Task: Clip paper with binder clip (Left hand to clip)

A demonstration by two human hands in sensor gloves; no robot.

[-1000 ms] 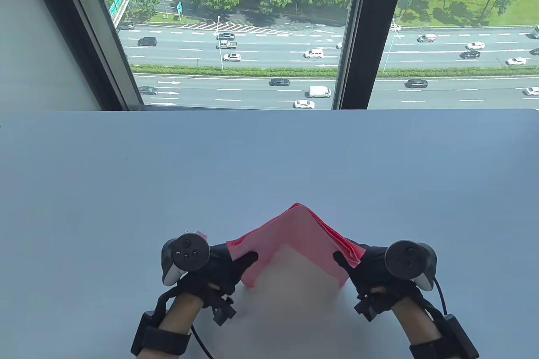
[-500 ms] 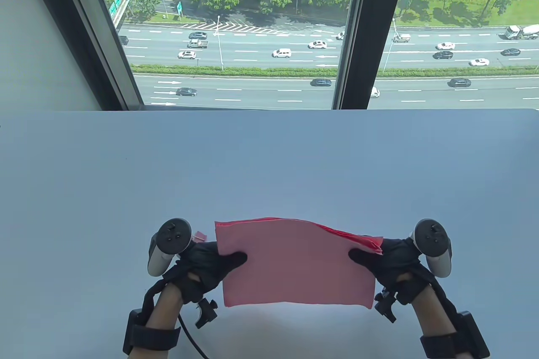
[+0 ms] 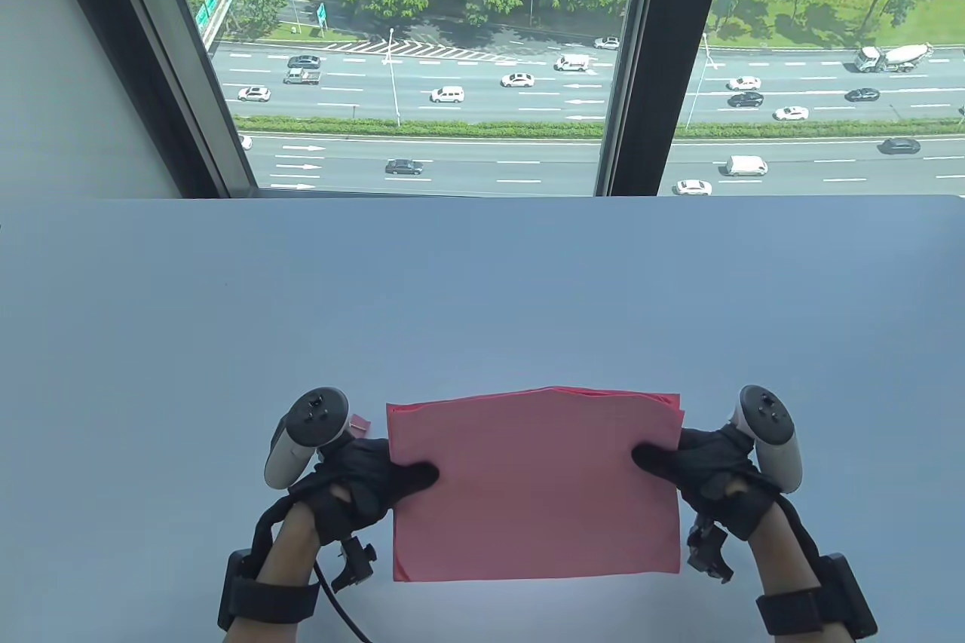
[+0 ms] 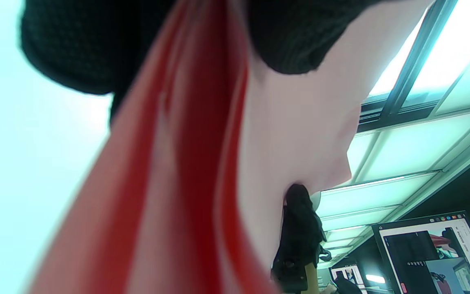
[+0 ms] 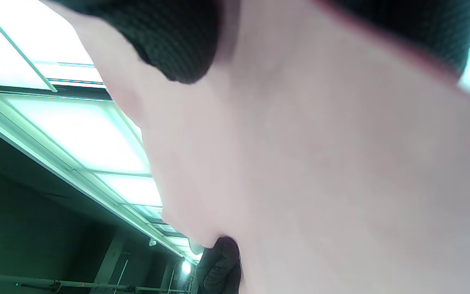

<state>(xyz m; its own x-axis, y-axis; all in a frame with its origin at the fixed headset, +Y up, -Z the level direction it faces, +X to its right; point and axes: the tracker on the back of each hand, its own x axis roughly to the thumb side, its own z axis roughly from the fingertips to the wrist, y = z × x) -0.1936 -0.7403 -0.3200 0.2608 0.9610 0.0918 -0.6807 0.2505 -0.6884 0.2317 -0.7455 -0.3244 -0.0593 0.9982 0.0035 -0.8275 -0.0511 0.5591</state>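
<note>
A stack of pink paper sheets (image 3: pixel 535 481) is held flat above the near middle of the table. My left hand (image 3: pixel 377 473) grips its left edge, thumb on top. My right hand (image 3: pixel 697 466) grips its right edge, thumb on top. In the left wrist view the sheet edges (image 4: pixel 186 171) run between my gloved fingers (image 4: pixel 76 45). In the right wrist view the paper (image 5: pixel 320 163) fills the frame under my thumb (image 5: pixel 169 36). A small pink object (image 3: pixel 359 423), possibly the binder clip, lies on the table just behind my left hand, mostly hidden.
The white table (image 3: pixel 482 281) stretches back to a window edge (image 3: pixel 482 197). Cables trail from both wrists toward the near edge.
The paper was arched up in the middle a second ago. Both hands moved apart and pulled it flat, and the sheets now line up more squarely.
</note>
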